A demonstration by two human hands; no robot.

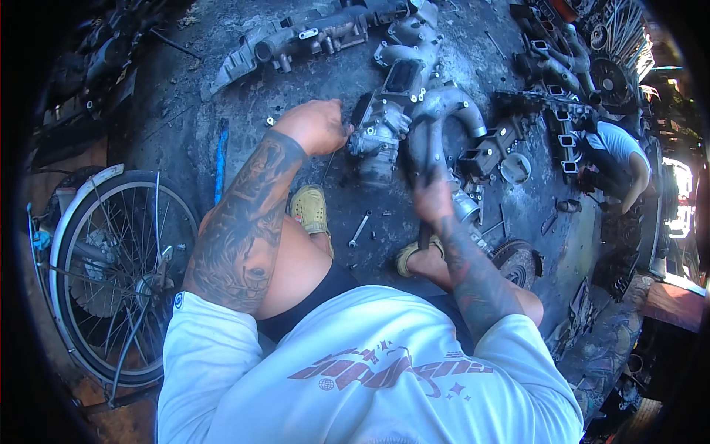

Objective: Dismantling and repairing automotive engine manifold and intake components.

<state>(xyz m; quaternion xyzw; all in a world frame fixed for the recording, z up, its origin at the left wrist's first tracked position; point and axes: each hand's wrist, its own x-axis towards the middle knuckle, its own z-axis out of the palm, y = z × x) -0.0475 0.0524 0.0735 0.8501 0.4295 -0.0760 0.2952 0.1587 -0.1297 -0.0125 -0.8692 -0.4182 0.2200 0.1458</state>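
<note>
My left hand (314, 126) is closed, its fingertips next to a grey cast-metal engine part (381, 137) with a rectangular opening at its far end. What its fingers hold, if anything, is hidden. My right hand (433, 200), blurred by motion, is wrapped round a dark-handled tool (424, 238), whose handle end sticks out below the fist. The tool's far end is too smeared to make out. Just beyond this hand lies a curved metal pipe (462, 107). Between my feet, a combination wrench (360, 228) rests on the dark, oily floor.
A long metal manifold (318, 37) lies at the far side. To the left stand a spoked wheel (111, 277) and a blue bar (221, 163). A round metal disc (518, 265) and a square-ported housing (488, 152) lie right. Another person (617, 152) bends over parts farther right.
</note>
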